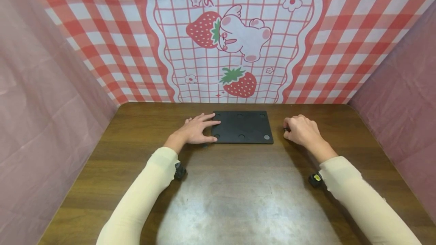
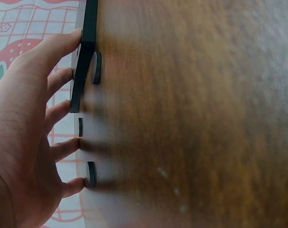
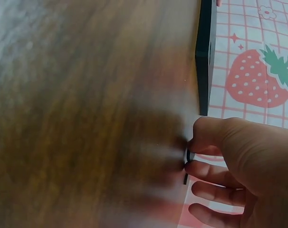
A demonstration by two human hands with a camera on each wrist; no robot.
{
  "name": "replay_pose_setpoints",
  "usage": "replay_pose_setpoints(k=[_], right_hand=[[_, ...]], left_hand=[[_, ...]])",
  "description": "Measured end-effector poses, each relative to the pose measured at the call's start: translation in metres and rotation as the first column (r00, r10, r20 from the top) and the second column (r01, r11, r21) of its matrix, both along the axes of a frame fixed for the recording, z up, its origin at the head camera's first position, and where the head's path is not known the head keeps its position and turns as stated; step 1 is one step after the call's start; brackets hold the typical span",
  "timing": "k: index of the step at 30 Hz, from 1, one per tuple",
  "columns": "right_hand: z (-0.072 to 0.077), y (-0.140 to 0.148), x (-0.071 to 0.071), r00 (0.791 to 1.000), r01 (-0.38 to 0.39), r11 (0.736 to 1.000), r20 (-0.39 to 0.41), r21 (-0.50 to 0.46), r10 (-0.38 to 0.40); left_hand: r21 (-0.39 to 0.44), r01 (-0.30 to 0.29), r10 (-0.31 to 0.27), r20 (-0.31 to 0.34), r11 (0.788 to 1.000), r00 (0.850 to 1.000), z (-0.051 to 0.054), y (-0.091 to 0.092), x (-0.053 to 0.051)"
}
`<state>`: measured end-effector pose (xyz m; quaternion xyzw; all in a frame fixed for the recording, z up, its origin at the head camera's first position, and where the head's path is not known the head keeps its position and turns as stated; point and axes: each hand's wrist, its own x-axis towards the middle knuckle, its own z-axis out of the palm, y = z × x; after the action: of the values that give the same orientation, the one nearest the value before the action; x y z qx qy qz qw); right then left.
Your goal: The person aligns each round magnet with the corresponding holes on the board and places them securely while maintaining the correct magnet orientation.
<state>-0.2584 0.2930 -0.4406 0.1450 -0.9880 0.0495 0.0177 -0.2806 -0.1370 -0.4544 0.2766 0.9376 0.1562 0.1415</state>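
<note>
A flat black rectangular board (image 1: 242, 126) lies on the table with shallow round recesses along its long sides; a grey disc-like spot (image 1: 267, 137) shows at its near right corner. My left hand (image 1: 197, 129) rests at the board's left edge, fingers spread, thumb and some fingertips touching it. Beside that hand, in the left wrist view, small dark round discs (image 2: 96, 68) stand out near the board and by the lower fingertips. Right of the board, my right hand (image 1: 302, 128) pinches a small thin dark disc (image 3: 186, 176) between thumb and index finger, partly hidden by them.
The brown wooden table (image 1: 218, 192) ends at a red-and-white strawberry-print cloth (image 1: 238, 37) hanging behind it. Pink curtains (image 1: 44, 97) hang at both sides. A small black device sits at each wrist.
</note>
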Motion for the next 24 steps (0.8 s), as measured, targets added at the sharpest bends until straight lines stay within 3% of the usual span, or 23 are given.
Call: replay_pose_setpoints(k=[13, 19, 24], right_hand=[[-0.004, 0.003, -0.001, 1.0, -0.006, 1.0, -0.03, -0.011, 0.006], [-0.005, 0.004, -0.001, 0.999, -0.013, 1.0, -0.034, -0.011, 0.013], [-0.006, 0.004, -0.001, 0.999, -0.012, 1.0, -0.04, -0.013, 0.012]], left_hand=[[-0.013, 0.003, -0.003, -0.022, 1.0, 1.0, 0.0, 0.001, -0.001], [0.008, 0.005, -0.005, -0.002, 1.0, 1.0, -0.001, 0.001, -0.003], [0.047, 0.011, -0.011, -0.008, 0.999, 1.0, -0.014, -0.003, -0.011]])
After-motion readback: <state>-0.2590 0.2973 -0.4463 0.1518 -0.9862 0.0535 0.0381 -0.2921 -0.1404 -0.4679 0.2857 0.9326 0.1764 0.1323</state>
